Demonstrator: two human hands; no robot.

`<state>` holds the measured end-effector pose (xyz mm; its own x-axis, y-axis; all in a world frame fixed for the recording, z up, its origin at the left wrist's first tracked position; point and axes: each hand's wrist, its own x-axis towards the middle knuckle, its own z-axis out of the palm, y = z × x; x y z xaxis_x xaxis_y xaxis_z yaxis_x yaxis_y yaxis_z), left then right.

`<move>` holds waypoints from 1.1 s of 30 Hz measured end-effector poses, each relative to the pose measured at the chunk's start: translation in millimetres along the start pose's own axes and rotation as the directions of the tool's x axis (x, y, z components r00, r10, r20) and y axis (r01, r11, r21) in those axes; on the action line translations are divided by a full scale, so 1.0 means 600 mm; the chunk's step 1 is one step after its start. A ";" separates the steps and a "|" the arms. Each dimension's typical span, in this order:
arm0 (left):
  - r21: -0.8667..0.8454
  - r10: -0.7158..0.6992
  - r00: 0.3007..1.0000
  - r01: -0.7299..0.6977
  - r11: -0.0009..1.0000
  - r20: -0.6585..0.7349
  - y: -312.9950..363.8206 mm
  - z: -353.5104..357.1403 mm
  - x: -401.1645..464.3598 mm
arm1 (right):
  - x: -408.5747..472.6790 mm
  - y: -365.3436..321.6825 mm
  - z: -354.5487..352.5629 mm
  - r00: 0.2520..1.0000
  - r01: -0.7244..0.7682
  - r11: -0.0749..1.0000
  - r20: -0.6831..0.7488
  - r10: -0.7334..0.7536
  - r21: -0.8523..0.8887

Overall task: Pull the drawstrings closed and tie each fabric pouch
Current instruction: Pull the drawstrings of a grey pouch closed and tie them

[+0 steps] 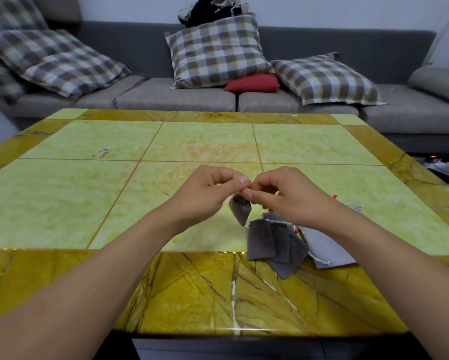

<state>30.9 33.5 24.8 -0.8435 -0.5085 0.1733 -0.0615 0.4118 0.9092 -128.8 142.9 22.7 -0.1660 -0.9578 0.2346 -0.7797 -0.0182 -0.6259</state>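
Above a glossy yellow-green marble-pattern table (93, 183), a left hand (205, 193) and right hand (291, 196) meet fingertip to fingertip, pinching the gathered neck of a small dark grey fabric pouch (240, 209) that hangs between them, beside a pile of grey fabric pouches (283, 242) near the table's front edge.

Grey sofa (192, 97) along pale wall (348, 11); plaid cushions (215, 50), one red cushion (252, 83). Yellow-green marble-pattern table (88, 141) in front. Power strip (441, 159) on floor, right.
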 end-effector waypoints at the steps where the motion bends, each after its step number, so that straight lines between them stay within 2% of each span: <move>1: -0.043 -0.024 1.000 0.023 0.999 -0.020 0.002 0.000 0.000 | 0.000 0.002 -0.002 1.000 0.004 1.000 -0.017 -0.004 0.000; 3: -0.078 -0.052 0.998 0.048 0.996 -0.045 0.002 -0.004 0.002 | -0.001 0.004 -0.008 0.999 0.005 1.000 -0.049 -0.005 -0.010; 9: -0.144 -0.101 0.995 0.098 0.985 -0.010 0.001 -0.016 0.004 | -0.005 -0.004 -0.017 0.997 0.044 0.999 -0.064 -0.045 -0.027; 14: -0.122 -0.100 0.995 0.096 0.988 -0.028 0.001 -0.019 0.002 | -0.011 -0.008 -0.018 0.991 0.087 0.994 -0.099 -0.093 -0.062; 20: -0.037 -0.034 0.999 0.033 0.999 -0.019 0.005 -0.014 -0.003 | -0.008 -0.015 -0.014 0.952 0.146 0.982 -0.286 -0.106 0.122; 25: 0.091 -0.020 1.000 0.018 0.996 0.024 0.004 -0.016 -0.006 | -0.006 -0.011 -0.011 0.954 0.218 0.976 -0.208 -0.218 -0.021; 28: 0.100 -0.014 0.999 0.010 0.995 0.037 0.004 -0.017 -0.010 | -0.004 -0.013 -0.014 0.944 0.249 0.966 -0.206 -0.257 -0.063; 31: 0.057 -0.035 0.999 0.034 0.998 0.009 0.007 -0.017 -0.010 | -0.003 -0.014 -0.008 0.952 0.244 0.960 -0.153 -0.264 -0.141; 33: -0.062 -0.063 0.997 0.061 0.996 -0.036 0.005 -0.017 -0.008 | -0.003 -0.019 0.000 0.957 0.227 0.964 -0.152 -0.247 -0.140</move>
<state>40.2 29.6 30.7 -0.8184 -0.5600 0.1288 -0.0796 0.3325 0.9397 -119.9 145.1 29.3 -0.0576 -0.8686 0.4921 -0.8736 -0.1947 -0.4460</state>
